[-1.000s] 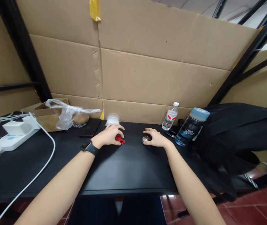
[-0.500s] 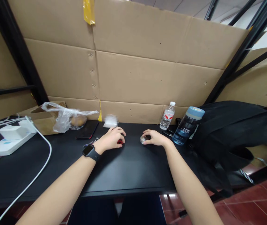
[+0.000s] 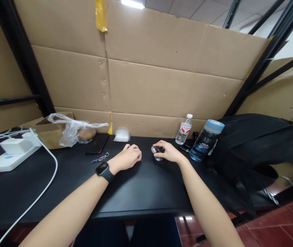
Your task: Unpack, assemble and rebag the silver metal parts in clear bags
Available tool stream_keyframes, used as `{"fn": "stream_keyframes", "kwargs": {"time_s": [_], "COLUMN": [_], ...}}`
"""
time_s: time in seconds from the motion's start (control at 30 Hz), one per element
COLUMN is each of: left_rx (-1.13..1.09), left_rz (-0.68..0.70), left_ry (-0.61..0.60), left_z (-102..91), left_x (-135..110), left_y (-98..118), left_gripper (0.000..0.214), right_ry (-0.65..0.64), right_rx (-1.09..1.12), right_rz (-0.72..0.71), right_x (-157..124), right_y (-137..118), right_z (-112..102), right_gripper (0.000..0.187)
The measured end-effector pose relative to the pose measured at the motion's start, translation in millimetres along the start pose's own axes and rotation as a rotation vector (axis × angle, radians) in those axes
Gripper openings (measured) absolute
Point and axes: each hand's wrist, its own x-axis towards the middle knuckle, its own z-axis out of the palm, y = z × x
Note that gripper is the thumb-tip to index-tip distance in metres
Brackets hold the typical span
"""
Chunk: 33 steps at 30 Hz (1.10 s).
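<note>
My left hand (image 3: pixel 127 159) rests on the black table (image 3: pixel 141 185), fingers curled over a small red thing of which only a sliver shows at its right edge. A black watch (image 3: pixel 104 170) is on that wrist. My right hand (image 3: pixel 169 152) is closed on a small round silvery object (image 3: pixel 156 151), holding it just above the table. The two hands are about a hand's width apart. A small keyring-like trinket (image 3: pixel 99 159) lies left of my left hand.
At the back stand a small water bottle (image 3: pixel 183 129) and a blue bottle (image 3: pixel 206 140), with a black bag (image 3: pixel 254 144) to the right. A phone (image 3: pixel 96 144), plastic bag (image 3: pixel 78 128), cardboard box (image 3: pixel 49 130), power strip (image 3: pixel 12 156) and white cable (image 3: pixel 46 185) lie left. Cardboard walls the back.
My left hand has slid right and closed over the red thing, hiding most of it. My right hand has lifted the silvery object slightly and shifted left.
</note>
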Motion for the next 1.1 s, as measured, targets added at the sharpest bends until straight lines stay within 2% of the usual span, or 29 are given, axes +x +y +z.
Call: {"fn": "stream_keyframes", "kwargs": {"time_s": [0.2,0.37,0.53,0.73,0.93,1.1], "left_rx": [-0.111,-0.225,-0.384,-0.441,-0.389,-0.431], "left_rz": [-0.172,-0.25,-0.353,-0.336,-0.37,-0.338], "left_ry": [0.199,0.292,0.374,0.46,0.506,0.507], "left_z": [-0.2,-4.9,-3.2,2.7,2.9,6.1], "left_x": [7.2,9.1,10.5,13.2,13.9,14.5], "left_y": [-3.6,2.1,6.7,7.9,11.5,9.2], "left_gripper": [0.008,0.011,0.013,0.011,0.01,0.011], "right_ry": [0.134,0.243,0.284,0.311,0.321,0.344], "right_rx": [0.153,0.265,0.359,0.407,0.386,0.442], "right_rz": [-0.044,-0.073,-0.058,-0.022,-0.015,-0.014], "right_x": [6.3,9.1,9.9,10.3,10.2,10.5], "right_y": [-24.3,-38.6,-43.5,-51.5,-56.9,-57.6], "right_z": [17.6,32.8,42.2,47.3,48.6,50.7], "right_gripper": [0.048,0.05,0.051,0.055,0.05,0.05]}}
